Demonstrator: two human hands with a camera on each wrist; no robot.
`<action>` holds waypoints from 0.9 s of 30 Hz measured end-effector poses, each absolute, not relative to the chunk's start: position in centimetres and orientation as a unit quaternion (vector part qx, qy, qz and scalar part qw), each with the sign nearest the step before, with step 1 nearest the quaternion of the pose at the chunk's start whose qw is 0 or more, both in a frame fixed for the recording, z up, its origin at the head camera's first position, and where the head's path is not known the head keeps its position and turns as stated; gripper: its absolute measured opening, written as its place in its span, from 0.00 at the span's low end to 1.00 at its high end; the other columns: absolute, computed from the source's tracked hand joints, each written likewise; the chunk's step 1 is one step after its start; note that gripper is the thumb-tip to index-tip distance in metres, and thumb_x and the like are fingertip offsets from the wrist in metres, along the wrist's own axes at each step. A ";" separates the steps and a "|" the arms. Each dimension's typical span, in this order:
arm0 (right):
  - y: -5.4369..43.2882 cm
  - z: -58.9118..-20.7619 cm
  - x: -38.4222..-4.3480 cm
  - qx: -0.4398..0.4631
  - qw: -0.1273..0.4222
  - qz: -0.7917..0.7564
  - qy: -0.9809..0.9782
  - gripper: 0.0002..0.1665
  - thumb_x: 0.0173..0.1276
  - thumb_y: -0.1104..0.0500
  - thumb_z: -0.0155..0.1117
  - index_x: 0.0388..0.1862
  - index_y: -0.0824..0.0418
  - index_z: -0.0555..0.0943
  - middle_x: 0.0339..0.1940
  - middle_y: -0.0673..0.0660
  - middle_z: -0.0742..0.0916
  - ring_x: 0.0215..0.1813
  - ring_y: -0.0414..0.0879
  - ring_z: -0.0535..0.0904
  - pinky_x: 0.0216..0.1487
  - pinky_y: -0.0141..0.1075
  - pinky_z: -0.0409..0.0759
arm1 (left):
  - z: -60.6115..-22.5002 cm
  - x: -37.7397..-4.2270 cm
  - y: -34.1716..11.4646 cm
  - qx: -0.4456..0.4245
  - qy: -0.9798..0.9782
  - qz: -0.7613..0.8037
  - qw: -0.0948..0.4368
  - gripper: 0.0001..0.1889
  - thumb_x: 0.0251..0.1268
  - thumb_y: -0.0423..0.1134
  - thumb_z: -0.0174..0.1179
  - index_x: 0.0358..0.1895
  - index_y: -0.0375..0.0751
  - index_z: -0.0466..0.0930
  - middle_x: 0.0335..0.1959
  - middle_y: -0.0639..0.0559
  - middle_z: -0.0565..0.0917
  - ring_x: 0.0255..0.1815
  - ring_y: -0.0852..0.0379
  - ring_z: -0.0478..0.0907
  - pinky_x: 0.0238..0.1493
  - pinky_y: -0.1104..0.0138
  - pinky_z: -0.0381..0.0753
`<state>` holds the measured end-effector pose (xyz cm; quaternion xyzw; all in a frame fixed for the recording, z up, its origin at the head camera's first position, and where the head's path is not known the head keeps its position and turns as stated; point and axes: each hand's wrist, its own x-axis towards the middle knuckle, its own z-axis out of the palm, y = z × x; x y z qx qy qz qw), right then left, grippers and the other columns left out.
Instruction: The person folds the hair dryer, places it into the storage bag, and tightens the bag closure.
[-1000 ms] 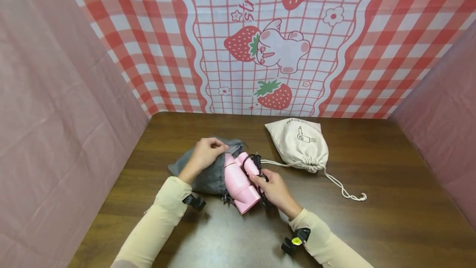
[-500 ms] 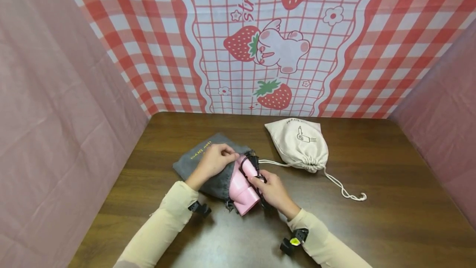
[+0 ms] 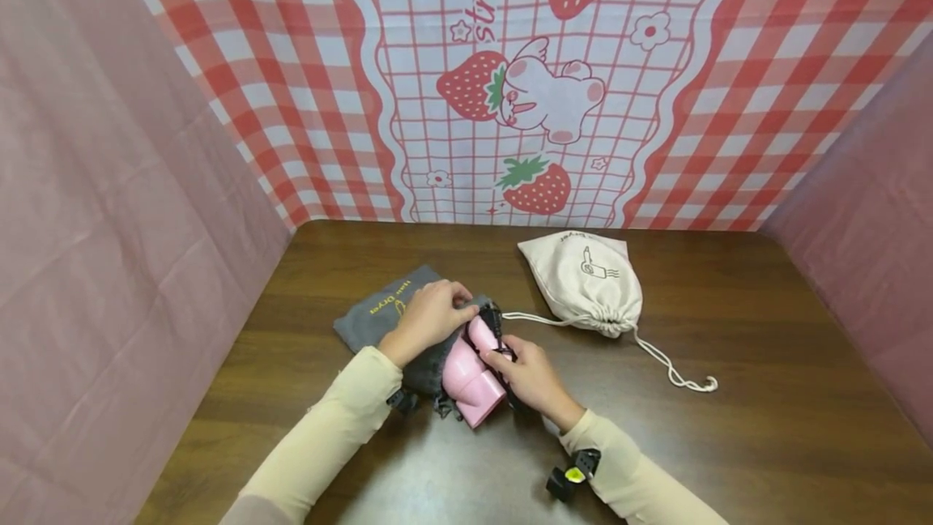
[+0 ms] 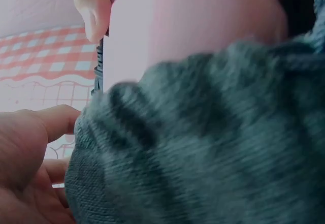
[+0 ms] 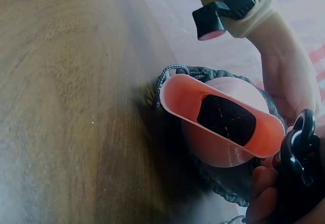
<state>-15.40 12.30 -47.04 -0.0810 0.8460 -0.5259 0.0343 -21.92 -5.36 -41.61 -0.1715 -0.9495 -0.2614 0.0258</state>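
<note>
A pink hair dryer point(image 3: 474, 383) lies partly inside a grey drawstring bag point(image 3: 368, 316), its flat nozzle pointing toward me out of the bag's mouth. My left hand point(image 3: 435, 314) pinches the far edge of that mouth; in the left wrist view the fingers and thumb lie at the gathered grey cloth point(image 4: 177, 148). With my right hand point(image 3: 535, 377) I grip the dryer's handle together with its black cord point(image 5: 304, 178). The right wrist view looks straight into the nozzle point(image 5: 185, 97), with the bag's rim and drawstring around the dryer. The dryer's rear is hidden in the bag.
A cream drawstring bag point(image 3: 583, 286) with a hair dryer print lies at the back right, its mouth gathered. Its white cords point(image 3: 666, 359) trail over the brown wooden table point(image 3: 729, 444). A checked strawberry cloth point(image 3: 350, 104) hangs behind, and pink cloth point(image 3: 131, 225) walls the sides.
The grey bag's mouth has come further right over the dryer, covering more of its body and handle. My left hand moved right and slightly toward me with it; my right hand barely moved.
</note>
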 end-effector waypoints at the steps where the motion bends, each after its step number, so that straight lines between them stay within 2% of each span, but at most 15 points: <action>1: 12.3 -47.1 -15.4 -0.082 0.035 -0.528 0.845 0.10 0.66 0.59 0.64 0.40 0.66 0.82 0.19 0.48 0.77 0.20 0.33 0.70 0.24 0.28 0.70 | -41.6 -22.0 -5.3 -0.173 -0.951 -0.254 0.023 0.11 0.59 0.46 0.66 0.40 0.44 0.87 0.34 0.52 0.87 0.40 0.52 0.83 0.48 0.56 0.78; 5: 12.3 -47.2 -15.3 -0.083 0.030 -0.528 0.845 0.11 0.65 0.59 0.64 0.41 0.67 0.82 0.20 0.50 0.78 0.21 0.34 0.71 0.25 0.29 0.70 | -41.6 -22.5 -5.1 -0.169 -0.954 -0.245 0.027 0.06 0.60 0.43 0.64 0.34 0.46 0.88 0.32 0.54 0.88 0.40 0.50 0.85 0.47 0.55 0.79; 11: 12.2 -46.9 -15.4 -0.097 0.007 -0.500 0.860 0.12 0.65 0.56 0.66 0.40 0.63 0.84 0.27 0.53 0.84 0.29 0.39 0.73 0.32 0.30 0.72 | -41.4 -22.4 -4.0 -0.170 -0.944 -0.271 0.080 0.07 0.62 0.42 0.62 0.34 0.45 0.88 0.31 0.54 0.88 0.36 0.51 0.85 0.41 0.58 0.80; 14: 12.0 -46.9 -15.5 -0.103 0.002 -0.483 0.870 0.11 0.64 0.54 0.66 0.37 0.61 0.83 0.26 0.52 0.83 0.29 0.40 0.73 0.32 0.31 0.72 | -41.4 -21.7 -3.5 -0.199 -0.932 -0.287 0.097 0.07 0.62 0.42 0.62 0.34 0.45 0.88 0.30 0.54 0.87 0.33 0.55 0.83 0.37 0.61 0.79; 19: 12.0 -47.2 -15.7 -0.112 0.004 -0.484 0.868 0.10 0.65 0.55 0.65 0.31 0.62 0.80 0.21 0.49 0.77 0.26 0.39 0.71 0.28 0.30 0.70 | -42.1 -20.3 -3.5 -0.241 -0.921 -0.282 0.117 0.06 0.63 0.42 0.63 0.35 0.45 0.87 0.31 0.54 0.86 0.32 0.56 0.82 0.37 0.63 0.78; 27: 12.5 -47.7 -16.3 -0.068 0.025 -0.526 0.847 0.11 0.66 0.58 0.63 0.32 0.67 0.81 0.18 0.48 0.76 0.21 0.35 0.70 0.25 0.29 0.69 | -43.6 -18.7 -4.3 -0.307 -0.893 -0.258 0.202 0.04 0.62 0.39 0.65 0.33 0.44 0.86 0.28 0.55 0.84 0.29 0.60 0.80 0.33 0.67 0.79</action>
